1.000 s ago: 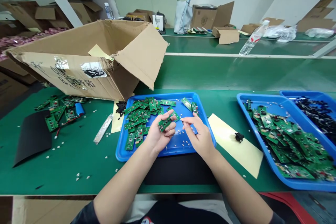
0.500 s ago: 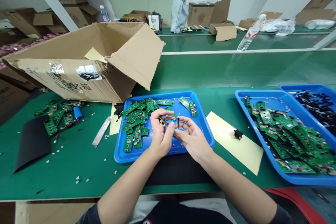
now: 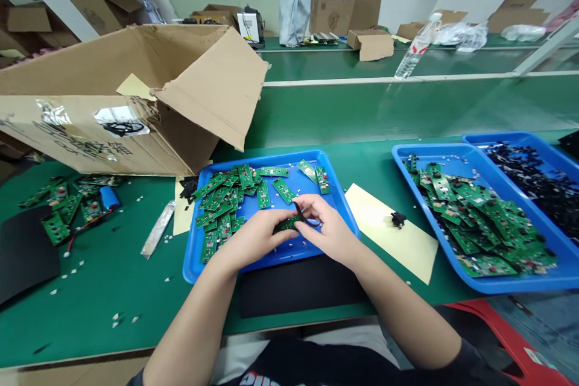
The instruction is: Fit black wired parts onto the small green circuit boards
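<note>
Both of my hands meet above the front part of a blue tray [image 3: 186, 253]. My left hand [image 3: 257, 234] is closed around one end of a green circuit board [image 3: 286, 225], holding it low over the tray. In my right hand [image 3: 328, 229], thumb and fingers pinch a thin black strip [image 3: 300, 213], which curves over the board's right end. Whether the strip touches the board is hard to see. Several loose circuit boards [image 3: 224, 202] lie heaped in the tray's left half, with a few more along its back.
To the right, a second blue tray [image 3: 398, 163] holds piled boards, and another tray [image 3: 470, 140] holds black parts. A cream sheet [image 3: 384, 235] carries a small black cluster [image 3: 398, 219]. A large cardboard box [image 3: 149, 145] stands behind left. A black sheet [image 3: 298, 289] lies in front.
The board in my left hand has turned and now lies lower and flatter. The black strip, upright before, now curves across near it. The whole view has shifted slightly.
</note>
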The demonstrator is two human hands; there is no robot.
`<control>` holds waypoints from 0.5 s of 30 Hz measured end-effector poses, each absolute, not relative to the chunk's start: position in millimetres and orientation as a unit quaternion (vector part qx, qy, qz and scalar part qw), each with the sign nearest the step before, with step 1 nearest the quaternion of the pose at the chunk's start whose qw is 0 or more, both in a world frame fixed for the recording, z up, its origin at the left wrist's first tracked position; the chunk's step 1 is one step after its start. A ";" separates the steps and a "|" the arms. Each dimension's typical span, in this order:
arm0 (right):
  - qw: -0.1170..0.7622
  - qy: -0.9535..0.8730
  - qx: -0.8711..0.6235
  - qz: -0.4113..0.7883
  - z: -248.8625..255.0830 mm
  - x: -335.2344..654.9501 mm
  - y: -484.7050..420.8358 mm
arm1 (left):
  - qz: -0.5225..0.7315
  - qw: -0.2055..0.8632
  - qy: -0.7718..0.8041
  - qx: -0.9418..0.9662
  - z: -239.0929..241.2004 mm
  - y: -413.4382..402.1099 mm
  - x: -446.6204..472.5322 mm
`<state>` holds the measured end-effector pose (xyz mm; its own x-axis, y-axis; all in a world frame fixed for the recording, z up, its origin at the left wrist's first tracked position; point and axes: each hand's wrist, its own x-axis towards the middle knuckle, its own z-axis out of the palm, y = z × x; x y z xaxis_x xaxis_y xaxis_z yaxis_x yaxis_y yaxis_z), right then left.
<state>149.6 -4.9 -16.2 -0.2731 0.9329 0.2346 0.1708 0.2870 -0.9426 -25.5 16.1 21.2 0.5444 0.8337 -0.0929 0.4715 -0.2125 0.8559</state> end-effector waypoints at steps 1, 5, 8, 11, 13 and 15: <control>0.446 -0.677 -0.415 0.412 -15.5 150.9 -4.4 | 0.177 0.445 0.447 0.755 20.5 15.2 -25.3; 0.525 -0.667 -0.434 0.302 -11.5 160.3 0.0 | 0.179 0.497 0.484 0.698 20.3 13.0 -22.0; 0.558 -0.659 -0.437 0.250 -10.2 165.6 1.9 | 0.227 0.611 0.452 0.609 18.7 11.4 -14.1; 0.553 -0.673 -0.447 0.203 -9.5 166.6 1.3 | 0.271 0.667 0.428 0.546 13.8 9.1 -5.6; 0.541 -0.688 -0.449 0.180 -9.1 165.8 0.6 | 0.301 0.682 0.422 0.515 10.2 7.8 -1.7; 0.530 -0.702 -0.443 0.173 -9.2 164.6 0.1 | 0.316 0.697 0.416 0.491 7.7 7.1 0.3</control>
<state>164.6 0.1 -9.2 -0.0453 0.8052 0.5913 0.4378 0.5481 -0.7127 0.3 7.1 7.7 0.4538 0.8494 -0.2694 -0.0322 0.3178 0.9476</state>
